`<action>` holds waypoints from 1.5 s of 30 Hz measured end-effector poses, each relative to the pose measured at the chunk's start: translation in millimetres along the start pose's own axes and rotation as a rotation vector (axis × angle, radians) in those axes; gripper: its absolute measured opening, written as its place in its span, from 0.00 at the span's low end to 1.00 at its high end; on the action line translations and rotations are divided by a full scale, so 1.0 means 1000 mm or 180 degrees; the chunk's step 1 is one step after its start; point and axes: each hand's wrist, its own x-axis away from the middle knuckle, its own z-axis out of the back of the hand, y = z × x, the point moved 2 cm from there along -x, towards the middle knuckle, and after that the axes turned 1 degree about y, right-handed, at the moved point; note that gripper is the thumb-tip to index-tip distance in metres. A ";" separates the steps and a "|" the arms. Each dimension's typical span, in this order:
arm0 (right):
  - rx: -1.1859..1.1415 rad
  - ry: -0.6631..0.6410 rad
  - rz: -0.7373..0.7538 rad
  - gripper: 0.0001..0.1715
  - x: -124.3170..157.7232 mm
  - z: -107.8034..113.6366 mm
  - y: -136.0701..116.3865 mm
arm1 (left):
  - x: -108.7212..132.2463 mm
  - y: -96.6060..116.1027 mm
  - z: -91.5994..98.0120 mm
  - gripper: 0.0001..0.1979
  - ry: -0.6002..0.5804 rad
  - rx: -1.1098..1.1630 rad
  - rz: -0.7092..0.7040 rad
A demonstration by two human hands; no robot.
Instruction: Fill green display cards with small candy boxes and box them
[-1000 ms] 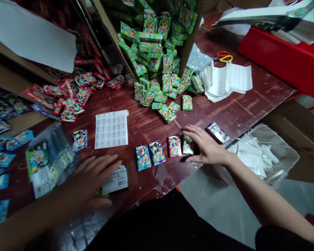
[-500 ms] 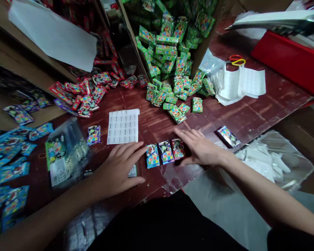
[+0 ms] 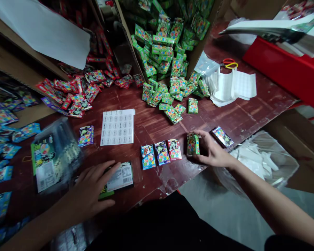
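The right hand [image 3: 211, 150] grips a small green cardboard box [image 3: 192, 144] in its fingers; farther left, the left hand [image 3: 90, 188] spreads its fingers over a flat white-labelled packet [image 3: 123, 177].

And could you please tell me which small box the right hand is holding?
The green box, right of the untouched blue box, purple box and red box.

Left grip [image 3: 91, 190] partly hides labelled pack [image 3: 122, 177]; print too small
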 end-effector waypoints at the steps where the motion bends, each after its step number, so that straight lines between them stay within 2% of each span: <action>1: 0.0194 -0.0001 0.0046 0.43 0.003 0.001 0.004 | -0.002 0.000 0.001 0.44 0.0061 0.0026 -0.0026; 4: 0.1161 -0.0061 0.0214 0.40 0.012 0.006 0.007 | -0.017 0.005 0.008 0.40 0.0293 0.0117 -0.0144; 7: 0.1779 -0.0140 0.0335 0.51 0.006 0.002 -0.007 | -0.041 0.020 0.019 0.34 0.0417 0.0215 -0.0247; 10: 0.1888 -0.0253 0.0476 0.57 -0.020 -0.017 -0.029 | -0.061 0.041 0.030 0.32 0.0327 0.0353 -0.0376; 13: 0.1856 -0.0589 0.0564 0.49 -0.052 -0.034 -0.046 | -0.070 0.059 0.037 0.31 0.0199 0.0497 -0.0463; 15: 0.1670 -0.0744 0.0608 0.45 -0.065 -0.034 -0.051 | -0.074 0.066 0.039 0.31 0.0152 0.0568 -0.0477; 17: 0.1266 -0.0630 0.0614 0.48 -0.068 -0.026 -0.051 | -0.078 0.070 0.039 0.30 0.0161 0.0620 -0.0455; 19: 0.0816 -0.0310 0.0646 0.52 -0.064 -0.017 -0.046 | -0.086 0.071 0.035 0.29 0.0228 0.0651 -0.0398; 21: 0.0581 -0.0137 0.0797 0.50 -0.057 -0.014 -0.038 | -0.097 0.073 0.030 0.29 0.0351 0.0662 -0.0317; 25: 0.1003 -0.0468 0.1003 0.42 -0.044 -0.022 -0.021 | -0.116 0.078 0.020 0.30 0.0530 0.0677 -0.0257; 27: 0.1382 -0.0557 0.0878 0.45 -0.038 -0.021 -0.013 | -0.118 0.076 0.019 0.29 0.0535 0.0664 -0.0274; 30: 0.1692 -0.0357 0.0561 0.59 -0.028 -0.015 -0.004 | -0.108 0.061 0.022 0.30 0.0457 0.0572 -0.0274; 32: 0.1711 -0.0273 0.0443 0.65 -0.023 -0.015 -0.001 | -0.089 0.044 0.024 0.35 0.0322 0.0461 -0.0292; 37: 0.1620 -0.0403 0.0534 0.69 -0.030 -0.031 0.001 | -0.023 0.003 0.015 0.55 -0.0295 0.0146 -0.0314; 39: 0.1642 -0.0477 0.0605 0.65 -0.038 -0.037 -0.003 | -0.002 -0.004 0.005 0.54 -0.0427 0.0060 -0.0252; 41: 0.1700 -0.0489 0.0642 0.62 -0.045 -0.043 -0.009 | 0.010 -0.005 -0.004 0.46 -0.0384 0.0028 -0.0144; 45: 0.1841 -0.0403 0.0557 0.65 -0.051 -0.062 -0.026 | 0.007 0.006 -0.015 0.37 -0.0146 0.0146 0.0113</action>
